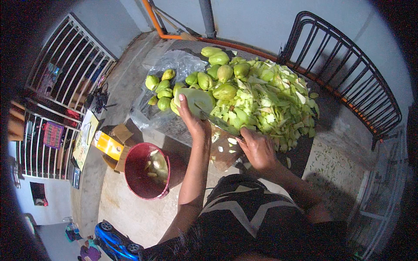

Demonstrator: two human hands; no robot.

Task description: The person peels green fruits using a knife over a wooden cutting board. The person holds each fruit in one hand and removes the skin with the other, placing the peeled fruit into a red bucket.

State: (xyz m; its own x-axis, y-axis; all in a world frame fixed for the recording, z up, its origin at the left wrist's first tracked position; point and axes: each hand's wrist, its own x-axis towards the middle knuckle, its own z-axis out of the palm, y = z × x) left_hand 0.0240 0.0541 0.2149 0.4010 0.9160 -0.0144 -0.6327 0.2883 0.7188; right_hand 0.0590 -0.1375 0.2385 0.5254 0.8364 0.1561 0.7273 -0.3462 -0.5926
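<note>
My left hand (196,122) is closed on a large, smooth, pale green peeled fruit (198,99) that looks like an unripe papaya. In my right hand (257,148) is a knife (222,123), its blade pointing up and left, with the tip at the lower right side of the fruit. Beyond my hands lies a wide heap of green peelings (274,100). Unpeeled green fruits (224,91) rest along its left side, and more of them (164,92) sit on a clear plastic bag (174,63).
A red bucket (130,174) with pale pieces in some liquid stands left of my forearm. Behind it is an open cardboard box (119,139) with a yellow package. A black metal rack (339,61) leans at the far right wall. A blue toy car (115,241) is at lower left.
</note>
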